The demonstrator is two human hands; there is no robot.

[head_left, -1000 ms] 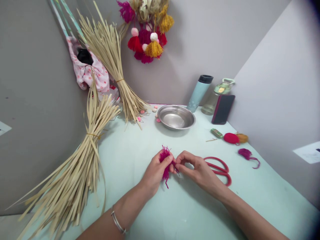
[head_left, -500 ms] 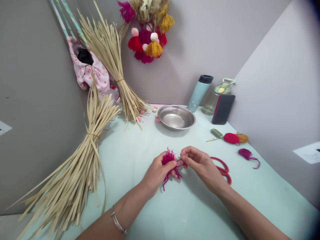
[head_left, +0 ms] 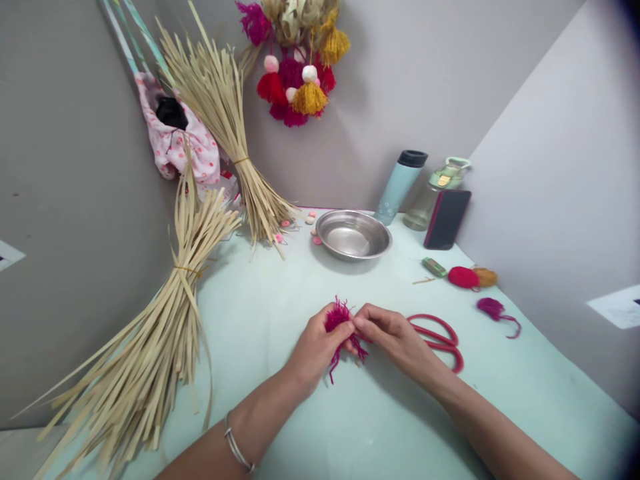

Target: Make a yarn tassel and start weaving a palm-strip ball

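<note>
A magenta yarn tassel (head_left: 338, 316) with loose, frayed ends is pinched in my left hand (head_left: 320, 343), thumb on top. Strands hang out below the fingers. My right hand (head_left: 387, 331) is closed at the tassel's right side, its fingertips meeting my left thumb. In the earlier frame a yarn strand ran between the two hands; now the right fingertips hide most of it. Just behind my right hand lie red-handled scissors (head_left: 447, 347), their blades covered by the hand.
A steel bowl (head_left: 353, 250) stands ahead, with pink and white beads left of it. Straw bundles (head_left: 185, 293) fill the left. A tumbler (head_left: 400, 187), a bottle (head_left: 423, 210) and a phone (head_left: 447, 220) stand at back right. Red yarn (head_left: 463, 277) and magenta yarn (head_left: 491, 307) lie right.
My right hand has moved left and slightly down, closing the gap to my left hand at the tassel. More of the scissors' handles shows. The left hand stays nearly in place.
</note>
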